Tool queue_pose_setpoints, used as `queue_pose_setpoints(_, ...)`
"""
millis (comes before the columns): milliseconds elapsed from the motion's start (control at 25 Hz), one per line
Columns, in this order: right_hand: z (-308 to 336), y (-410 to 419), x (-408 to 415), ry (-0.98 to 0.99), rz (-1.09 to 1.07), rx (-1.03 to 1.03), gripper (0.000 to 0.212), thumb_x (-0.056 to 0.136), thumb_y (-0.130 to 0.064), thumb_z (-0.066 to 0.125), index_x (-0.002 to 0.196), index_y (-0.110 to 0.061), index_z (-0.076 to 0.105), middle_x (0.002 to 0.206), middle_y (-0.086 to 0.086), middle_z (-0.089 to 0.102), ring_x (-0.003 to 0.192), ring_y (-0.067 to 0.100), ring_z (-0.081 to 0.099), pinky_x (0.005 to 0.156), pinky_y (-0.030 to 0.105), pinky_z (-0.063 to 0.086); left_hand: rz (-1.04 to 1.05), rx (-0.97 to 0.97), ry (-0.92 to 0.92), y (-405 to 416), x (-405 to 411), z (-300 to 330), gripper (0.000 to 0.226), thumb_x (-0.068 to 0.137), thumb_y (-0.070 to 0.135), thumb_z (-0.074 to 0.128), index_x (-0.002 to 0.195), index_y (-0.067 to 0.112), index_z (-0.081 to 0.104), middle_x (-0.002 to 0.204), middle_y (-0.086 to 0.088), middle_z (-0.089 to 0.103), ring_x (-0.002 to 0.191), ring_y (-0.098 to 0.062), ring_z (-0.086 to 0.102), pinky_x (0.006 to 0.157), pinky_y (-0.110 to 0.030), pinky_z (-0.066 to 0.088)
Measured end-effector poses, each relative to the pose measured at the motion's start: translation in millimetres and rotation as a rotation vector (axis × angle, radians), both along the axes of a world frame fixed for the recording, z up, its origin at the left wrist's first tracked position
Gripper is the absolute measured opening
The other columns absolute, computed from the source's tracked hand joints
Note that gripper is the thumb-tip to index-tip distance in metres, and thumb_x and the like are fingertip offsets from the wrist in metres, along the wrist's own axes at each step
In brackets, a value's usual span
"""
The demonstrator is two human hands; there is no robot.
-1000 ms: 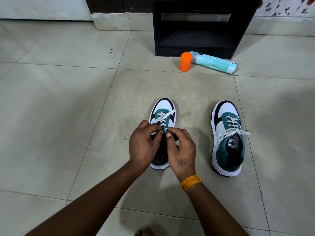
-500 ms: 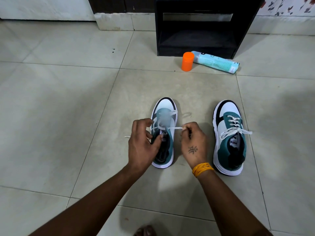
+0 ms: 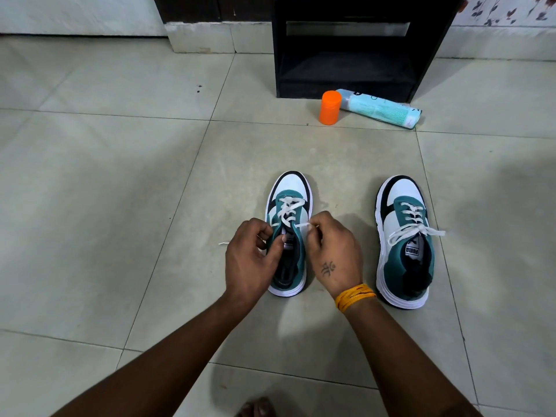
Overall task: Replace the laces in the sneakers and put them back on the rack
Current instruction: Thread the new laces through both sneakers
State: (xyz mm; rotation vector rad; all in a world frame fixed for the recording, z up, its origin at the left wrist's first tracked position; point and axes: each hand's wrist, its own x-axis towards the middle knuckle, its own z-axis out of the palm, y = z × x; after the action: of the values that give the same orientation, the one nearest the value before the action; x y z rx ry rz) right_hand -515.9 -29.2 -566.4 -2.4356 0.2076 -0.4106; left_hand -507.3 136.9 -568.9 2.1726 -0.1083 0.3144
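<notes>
Lacing of the left sneaker point(image 3: 288, 236), on the near floor between both hands, is underway: the right hand point(image 3: 332, 251) pinches the white lace point(image 3: 301, 225) end, and the left hand point(image 3: 251, 260) grips the sneaker's upper edge. The right sneaker point(image 3: 404, 242) looks fully laced. Next, I judge, the lace needs drawing taut and threading through 1 more eyelet; the rack point(image 3: 346, 46) stands far behind.

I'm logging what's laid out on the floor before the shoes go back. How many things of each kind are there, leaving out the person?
Sneakers: 2, the left sneaker being laced and the right sneaker already tied
Orange cap: 1, upright
Light blue tube: 1, lying on its side
Black rack: 1
Total: 5
</notes>
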Motion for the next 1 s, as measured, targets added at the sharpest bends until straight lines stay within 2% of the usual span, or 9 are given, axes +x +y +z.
queue_pose_setpoints(160, -9, -23, -4, 0.287, -0.231, -0.053, 0.014, 0.099, -0.020, 0.051, 0.103, -0.012, 0.061, 0.090, 0.019, 0.070, 0.087, 0.044, 0.067, 0.068, 0.041, 0.048, -0.001, -0.007, 0.014, 1, -1, -1, 0.022, 0.088, 0.027, 0.079, 0.087, 0.020, 0.058, 0.086, 0.010, 0.059, 0.078, -0.012, 0.061, 0.064, -0.038, 0.052)
queue_pose_setpoints(280, 6, -7, -7, 0.102, -0.030, -0.008, 0.024, 0.097, -0.020, 0.052, 0.118, -0.018, 0.062, 0.090, 0.013, 0.073, 0.084, 0.039, 0.067, 0.067, 0.041, 0.051, -0.005, 0.002, 0.005, 1, -1, -1, 0.022, 0.088, 0.026, 0.079, 0.088, 0.020, 0.058, 0.087, 0.010, 0.059, 0.077, -0.012, 0.060, 0.065, -0.038, 0.052)
queue_pose_setpoints(360, 13, 9, -6, 0.007, 0.076, -0.009, 0.018, 0.098, -0.022, 0.054, 0.113, -0.020, 0.063, 0.095, 0.006, 0.073, 0.083, 0.033, 0.067, 0.065, 0.038, 0.050, -0.005, 0.009, -0.011, 1, -1, 0, 0.022, 0.088, 0.024, 0.079, 0.088, 0.019, 0.057, 0.087, 0.009, 0.059, 0.076, -0.012, 0.059, 0.066, -0.037, 0.053)
queue_pose_setpoints(480, 2, 5, -6, 0.035, -0.010, -0.044, 0.023, 0.096, -0.032, 0.043, 0.094, -0.016, 0.059, 0.090, 0.006, 0.069, 0.079, 0.034, 0.064, 0.061, 0.036, 0.043, -0.001, 0.005, -0.007, 0, -1, 1, 0.022, 0.089, 0.025, 0.078, 0.088, 0.020, 0.057, 0.087, 0.009, 0.059, 0.076, -0.011, 0.060, 0.064, -0.038, 0.053)
queue_pose_setpoints(560, -8, -9, -9, 0.136, -0.140, -0.064, 0.020, 0.096, -0.027, 0.045, 0.091, -0.012, 0.058, 0.088, 0.012, 0.068, 0.081, 0.040, 0.064, 0.062, 0.037, 0.039, 0.007, -0.010, 0.004, 0, -2, 2, 0.021, 0.090, 0.027, 0.077, 0.088, 0.020, 0.057, 0.087, 0.009, 0.059, 0.077, -0.011, 0.060, 0.064, -0.039, 0.053)
queue_pose_setpoints(680, -4, -12, -13, 0.200, -0.170, -0.043, 0.015, 0.097, -0.019, 0.053, 0.107, -0.013, 0.063, 0.092, 0.015, 0.071, 0.084, 0.042, 0.067, 0.066, 0.037, 0.045, 0.005, -0.014, 0.007, 0, -3, 2, 0.021, 0.091, 0.027, 0.077, 0.088, 0.020, 0.057, 0.087, 0.009, 0.059, 0.077, -0.011, 0.060, 0.064, -0.040, 0.053)
queue_pose_setpoints(800, 14, 6, -12, 0.043, 0.005, -0.008, 0.027, 0.097, -0.019, 0.057, 0.123, -0.021, 0.062, 0.096, 0.010, 0.072, 0.083, 0.036, 0.067, 0.065, 0.039, 0.050, 0.003, -0.006, 0.001, -1, -2, 2, 0.021, 0.091, 0.026, 0.076, 0.088, 0.020, 0.056, 0.087, 0.008, 0.058, 0.078, -0.011, 0.060, 0.063, -0.037, 0.053)
queue_pose_setpoints(920, 12, 10, -8, -0.022, 0.062, -0.038, 0.010, 0.097, -0.021, 0.056, 0.103, -0.019, 0.063, 0.092, 0.004, 0.070, 0.078, 0.033, 0.065, 0.060, 0.034, 0.042, 0.000, 0.001, -0.006, -3, -3, 3, 0.020, 0.092, 0.025, 0.075, 0.089, 0.019, 0.056, 0.087, 0.009, 0.058, 0.078, -0.008, 0.058, 0.064, -0.030, 0.050)
queue_pose_setpoints(1000, 5, 4, -4, 0.012, -0.027, -0.033, 0.018, 0.096, -0.029, 0.046, 0.093, -0.018, 0.060, 0.090, 0.005, 0.068, 0.076, 0.034, 0.064, 0.060, 0.036, 0.042, 0.010, 0.010, -0.013, -4, -3, 3, 0.020, 0.093, 0.026, 0.074, 0.089, 0.020, 0.056, 0.088, 0.008, 0.057, 0.078, -0.008, 0.058, 0.064, -0.029, 0.049)
